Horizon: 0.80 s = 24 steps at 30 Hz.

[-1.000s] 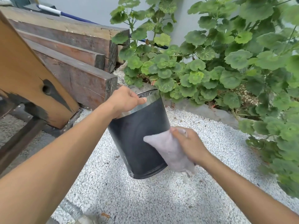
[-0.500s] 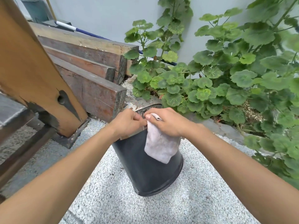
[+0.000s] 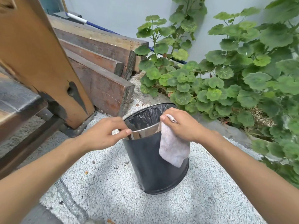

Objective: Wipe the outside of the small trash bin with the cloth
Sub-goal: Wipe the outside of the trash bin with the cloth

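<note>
A small black trash bin (image 3: 150, 167) with a shiny metal rim band and a black liner stands on white gravel, leaning slightly to the left. My left hand (image 3: 103, 135) pinches the near left part of its rim. At the right side of the rim, my right hand (image 3: 181, 125) holds a pale pinkish cloth (image 3: 174, 147). The cloth hangs down over the bin's outer wall.
Dark wooden beams (image 3: 100, 65) are stacked at the left behind the bin, with a slanted orange-brown wooden post (image 3: 40, 62) in front of them. Leafy green plants (image 3: 226, 78) crowd the right and back. A ribbed metal hose (image 3: 69, 201) lies on the gravel near me.
The bin went from lifted and tilted to standing on the gravel. My right hand moved the cloth from the lower wall up to the rim, and the liner now shows.
</note>
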Tool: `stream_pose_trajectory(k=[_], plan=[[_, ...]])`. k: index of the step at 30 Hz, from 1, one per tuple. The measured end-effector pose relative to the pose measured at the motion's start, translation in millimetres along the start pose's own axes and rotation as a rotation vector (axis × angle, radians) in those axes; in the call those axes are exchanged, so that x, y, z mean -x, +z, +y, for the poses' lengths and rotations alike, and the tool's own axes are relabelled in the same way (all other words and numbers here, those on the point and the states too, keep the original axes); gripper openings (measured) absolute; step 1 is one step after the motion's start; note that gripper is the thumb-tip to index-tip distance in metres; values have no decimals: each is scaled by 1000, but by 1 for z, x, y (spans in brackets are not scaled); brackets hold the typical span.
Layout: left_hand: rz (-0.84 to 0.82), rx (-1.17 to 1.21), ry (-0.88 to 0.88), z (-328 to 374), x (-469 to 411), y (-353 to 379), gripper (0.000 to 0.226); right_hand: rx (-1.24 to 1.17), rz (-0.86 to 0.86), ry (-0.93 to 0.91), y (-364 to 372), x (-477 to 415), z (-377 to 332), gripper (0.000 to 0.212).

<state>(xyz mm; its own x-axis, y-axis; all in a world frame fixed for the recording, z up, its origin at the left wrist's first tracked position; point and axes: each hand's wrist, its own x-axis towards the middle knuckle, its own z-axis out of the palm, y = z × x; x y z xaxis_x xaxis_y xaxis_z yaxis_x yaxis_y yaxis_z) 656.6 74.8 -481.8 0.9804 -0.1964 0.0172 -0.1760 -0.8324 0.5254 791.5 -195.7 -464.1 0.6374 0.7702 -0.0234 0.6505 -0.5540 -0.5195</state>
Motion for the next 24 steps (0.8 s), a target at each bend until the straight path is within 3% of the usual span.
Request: stream_pose_trajectory(k=[4,7,12,17,20,24], plan=[[-86,-168,156,12,3,4,39,-1,-39,2,-6,8,1,34],[-136,-178,173,30,7,7,37,0,-62,8,-13,14,-2,32],[55,-112,222,61,-21,-23,38,-193,49,108,-42,10,9,27],[131,-86,93,81,-57,-56,45,-344,129,241,-51,-7,1,31],[112,-63,-35,77,-68,-63,51,-362,284,307,-41,-7,-1,33],[81,-50,-175,72,-81,-58,53,-544,618,463,-25,11,8,55]])
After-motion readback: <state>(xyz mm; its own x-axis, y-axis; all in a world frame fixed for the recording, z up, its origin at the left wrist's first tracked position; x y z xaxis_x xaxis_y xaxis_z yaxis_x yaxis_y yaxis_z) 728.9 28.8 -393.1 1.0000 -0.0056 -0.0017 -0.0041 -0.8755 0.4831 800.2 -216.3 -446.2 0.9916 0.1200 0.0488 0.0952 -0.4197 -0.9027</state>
